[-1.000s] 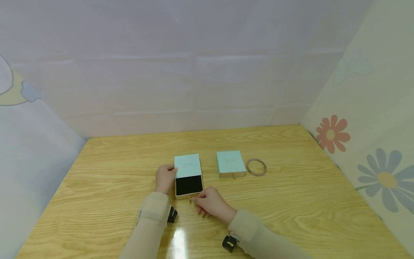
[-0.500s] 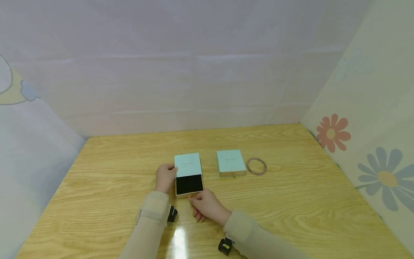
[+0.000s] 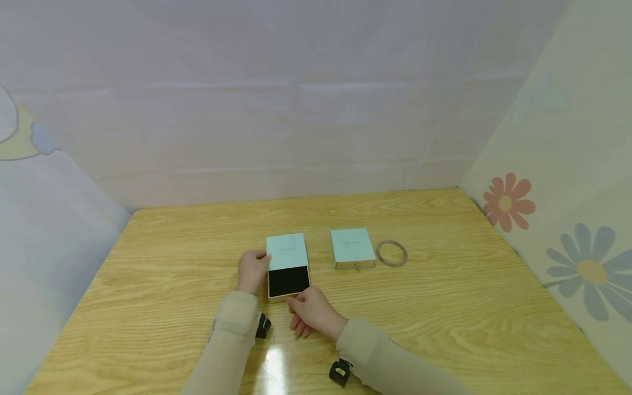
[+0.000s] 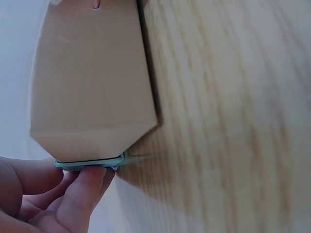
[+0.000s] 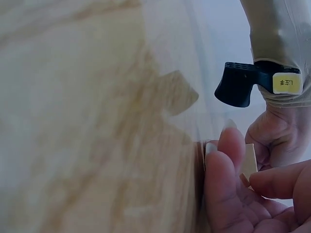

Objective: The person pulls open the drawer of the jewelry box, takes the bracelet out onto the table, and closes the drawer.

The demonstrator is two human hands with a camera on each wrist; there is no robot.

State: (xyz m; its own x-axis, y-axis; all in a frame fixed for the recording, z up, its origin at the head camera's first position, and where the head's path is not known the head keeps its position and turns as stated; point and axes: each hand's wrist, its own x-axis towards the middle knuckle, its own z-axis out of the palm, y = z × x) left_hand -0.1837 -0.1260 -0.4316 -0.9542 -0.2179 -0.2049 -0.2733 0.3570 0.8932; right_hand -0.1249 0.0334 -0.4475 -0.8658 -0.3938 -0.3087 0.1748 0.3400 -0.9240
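A mint-green drawer box (image 3: 286, 251) lies on the table with its drawer slid partway out towards the person. Black lining (image 3: 288, 281) shows inside the drawer. My left hand (image 3: 252, 271) grips the mint sleeve by its left side; in the left wrist view, thumb and fingers hold the sleeve's edge (image 4: 90, 163) beside the beige drawer wall (image 4: 92, 73). At the drawer's front, my right hand (image 3: 316, 311) has its thumb and forefinger on a small orange-brown pull tab (image 5: 245, 180), pinching it. The other right fingers are curled below.
To the right sits a second mint box (image 3: 353, 247), its drawer pushed in and a small tab at its front. Beside it lies a pinkish-brown ring, like a bangle (image 3: 391, 253). The wooden table (image 3: 444, 307) meets fabric-covered walls at the back and sides.
My right hand has shifted slightly left and closer against the drawer front, its wrist turning a little. The left hand, both boxes and the bangle stay in place.
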